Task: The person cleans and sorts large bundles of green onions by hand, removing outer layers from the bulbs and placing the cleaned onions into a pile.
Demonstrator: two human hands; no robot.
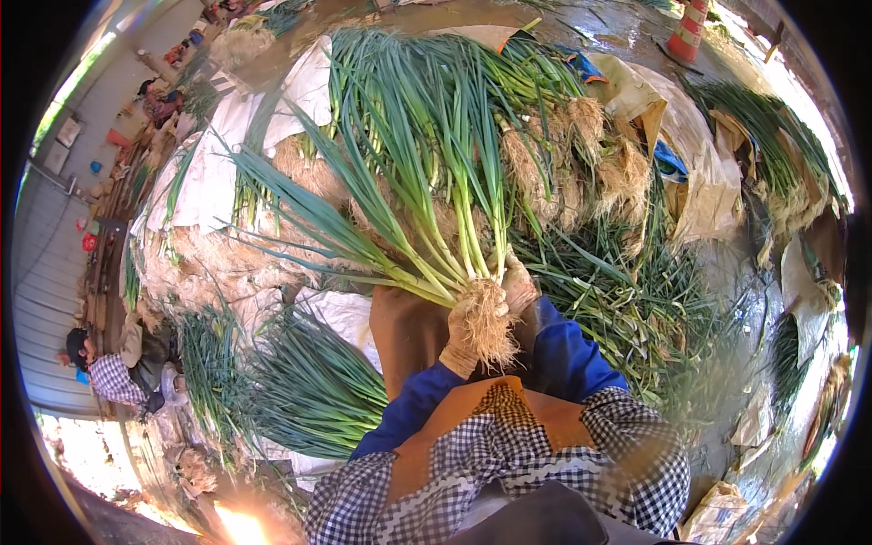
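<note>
In front of my lap I hold a bunch of long green onions (427,186), roots toward me and leaves fanned out away from me. My left hand (460,352), in a dirty tan glove, is closed around the left side of the root end. On the right side of the white stems my right hand (520,289), also gloved, is closed on the same bunch. Pale, stringy roots (486,320) hang between the hands and hide some of the fingers. Just beyond lies a large heap of green onions (381,73) with tangled roots showing.
A pile of loose leaves (627,309) lies to my right, and a laid-out stack of green onions (313,391) to my left. White sheets (313,86) partly cover the heap. A person (118,368) sits at far left. An orange-and-white cone (688,34) stands at far right.
</note>
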